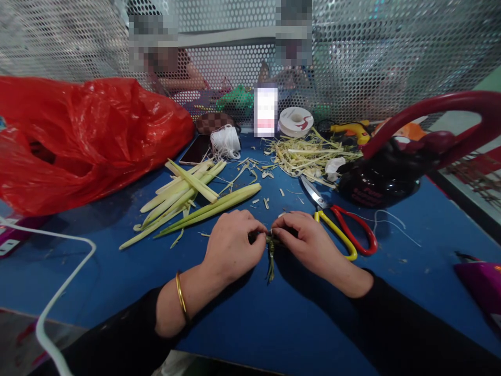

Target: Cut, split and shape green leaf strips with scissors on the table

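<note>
Over the near middle of the blue table, my left hand (233, 240) pinches a small knotted piece of green plant strips (271, 263) between thumb and fingertips. My right hand (307, 237) is closed at the piece's other side, thumb and forefinger pressed together on it. Its frayed tail hangs down between the hands; the fingers cover most of the rest. Just beyond my left hand lie several long pale-green leaf stalks (211, 206). Scissors (313, 193) with one yellow and one red handle lie beside my right hand, blades pointing away.
A red plastic bag (90, 141) fills the left. Toward the back are a white thread spool (226, 142), a lit phone (265, 112), a ribbon roll (296, 122) and plant shreds (301, 156). A black vessel (364, 180) stands right; a white cable (88, 253) crosses left. People sit behind perforated metal (223, 57).
</note>
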A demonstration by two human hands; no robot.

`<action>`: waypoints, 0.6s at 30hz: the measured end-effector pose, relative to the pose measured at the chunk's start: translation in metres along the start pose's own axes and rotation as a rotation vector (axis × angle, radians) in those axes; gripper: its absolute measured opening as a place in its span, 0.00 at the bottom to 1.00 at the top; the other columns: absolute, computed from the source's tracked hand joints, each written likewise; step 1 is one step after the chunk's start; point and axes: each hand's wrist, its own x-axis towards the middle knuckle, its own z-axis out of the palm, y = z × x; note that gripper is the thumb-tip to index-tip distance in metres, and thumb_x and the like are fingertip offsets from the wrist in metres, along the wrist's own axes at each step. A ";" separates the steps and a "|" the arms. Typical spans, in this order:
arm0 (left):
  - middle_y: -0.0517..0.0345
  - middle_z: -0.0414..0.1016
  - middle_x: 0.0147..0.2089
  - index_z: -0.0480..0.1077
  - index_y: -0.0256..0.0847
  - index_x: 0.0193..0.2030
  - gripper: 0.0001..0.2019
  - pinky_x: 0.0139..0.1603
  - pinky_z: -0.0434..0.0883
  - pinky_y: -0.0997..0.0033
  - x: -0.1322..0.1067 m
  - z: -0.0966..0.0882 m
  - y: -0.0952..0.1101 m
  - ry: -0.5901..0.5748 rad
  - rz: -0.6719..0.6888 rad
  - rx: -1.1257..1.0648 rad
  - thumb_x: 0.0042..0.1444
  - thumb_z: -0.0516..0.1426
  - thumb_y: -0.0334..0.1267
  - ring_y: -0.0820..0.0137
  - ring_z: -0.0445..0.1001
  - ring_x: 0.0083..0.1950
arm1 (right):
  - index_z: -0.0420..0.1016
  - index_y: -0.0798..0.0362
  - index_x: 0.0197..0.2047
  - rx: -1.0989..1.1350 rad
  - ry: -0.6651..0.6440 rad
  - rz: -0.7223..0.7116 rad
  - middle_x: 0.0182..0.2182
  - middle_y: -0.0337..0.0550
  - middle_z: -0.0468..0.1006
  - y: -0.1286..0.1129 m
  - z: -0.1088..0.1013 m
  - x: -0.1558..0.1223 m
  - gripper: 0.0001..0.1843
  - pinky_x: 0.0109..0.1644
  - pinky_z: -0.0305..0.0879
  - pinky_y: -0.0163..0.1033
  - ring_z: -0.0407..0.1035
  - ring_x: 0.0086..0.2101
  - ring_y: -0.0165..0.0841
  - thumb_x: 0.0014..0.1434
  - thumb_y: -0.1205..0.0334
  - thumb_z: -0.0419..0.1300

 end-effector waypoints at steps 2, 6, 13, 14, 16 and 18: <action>0.58 0.76 0.31 0.78 0.45 0.30 0.08 0.37 0.64 0.63 0.000 0.000 -0.001 -0.003 -0.011 0.023 0.53 0.56 0.32 0.66 0.71 0.35 | 0.72 0.50 0.27 0.001 0.000 -0.002 0.25 0.36 0.77 0.000 0.000 0.000 0.10 0.40 0.60 0.41 0.68 0.29 0.32 0.59 0.68 0.55; 0.59 0.74 0.29 0.77 0.45 0.30 0.06 0.35 0.62 0.65 0.000 0.000 0.000 -0.005 -0.045 0.002 0.53 0.58 0.34 0.67 0.70 0.34 | 0.72 0.50 0.28 -0.004 -0.004 0.008 0.25 0.37 0.77 0.000 0.000 0.000 0.09 0.40 0.60 0.41 0.69 0.29 0.32 0.59 0.69 0.56; 0.61 0.72 0.24 0.76 0.44 0.27 0.05 0.33 0.60 0.67 0.000 0.000 0.003 0.040 -0.031 -0.019 0.52 0.60 0.36 0.70 0.69 0.30 | 0.71 0.50 0.27 -0.010 0.027 0.017 0.25 0.37 0.78 0.000 0.002 0.000 0.09 0.40 0.61 0.41 0.70 0.30 0.33 0.58 0.68 0.56; 0.62 0.72 0.24 0.77 0.45 0.27 0.05 0.33 0.59 0.66 0.000 0.000 0.003 0.022 -0.023 -0.004 0.53 0.61 0.37 0.70 0.69 0.30 | 0.72 0.50 0.27 -0.010 0.032 0.020 0.25 0.37 0.78 0.000 0.002 -0.001 0.09 0.40 0.61 0.41 0.70 0.30 0.33 0.58 0.68 0.57; 0.61 0.73 0.24 0.79 0.47 0.29 0.05 0.33 0.59 0.66 -0.001 0.001 0.002 -0.009 -0.013 0.025 0.53 0.61 0.40 0.69 0.69 0.30 | 0.72 0.50 0.27 -0.007 0.034 0.021 0.25 0.37 0.79 0.000 0.003 -0.001 0.09 0.40 0.61 0.42 0.71 0.30 0.33 0.58 0.67 0.57; 0.61 0.74 0.24 0.79 0.47 0.29 0.06 0.33 0.58 0.66 -0.001 0.002 0.001 -0.018 0.002 0.051 0.54 0.61 0.41 0.69 0.69 0.30 | 0.73 0.50 0.28 -0.006 0.031 0.018 0.26 0.37 0.79 0.001 0.003 -0.001 0.09 0.41 0.61 0.42 0.71 0.30 0.33 0.58 0.67 0.57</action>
